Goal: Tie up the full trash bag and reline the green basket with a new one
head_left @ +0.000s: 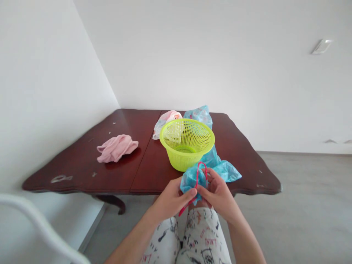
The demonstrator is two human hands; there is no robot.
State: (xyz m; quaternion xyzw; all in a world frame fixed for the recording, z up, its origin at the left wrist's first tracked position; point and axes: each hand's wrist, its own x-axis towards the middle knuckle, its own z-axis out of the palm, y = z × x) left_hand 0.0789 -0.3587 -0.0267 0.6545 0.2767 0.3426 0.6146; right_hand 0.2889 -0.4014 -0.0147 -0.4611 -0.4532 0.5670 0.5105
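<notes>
Both hands are closed on a blue plastic bag (189, 178) in front of the table's near edge. A red cord or strip (197, 176) loops up from the bag between my fingers, its lower end sticking out under my left hand (176, 200). My left thumb presses on the bag and cord from the left. My right hand (216, 187) pinches the bag from the right. More blue plastic (227, 170) lies on the table just beyond my right hand; whether it is the same bag I cannot tell. A yellow-green perforated basket (176, 157) stands right behind the bag.
A crumpled pink cloth (117, 147) lies on the left of the dark red wooden table (148, 165). Behind the basket sit a whitish plastic bag (166, 119) and another blue bag (202, 114). Small scraps dot the tabletop. White walls border the table's back and left.
</notes>
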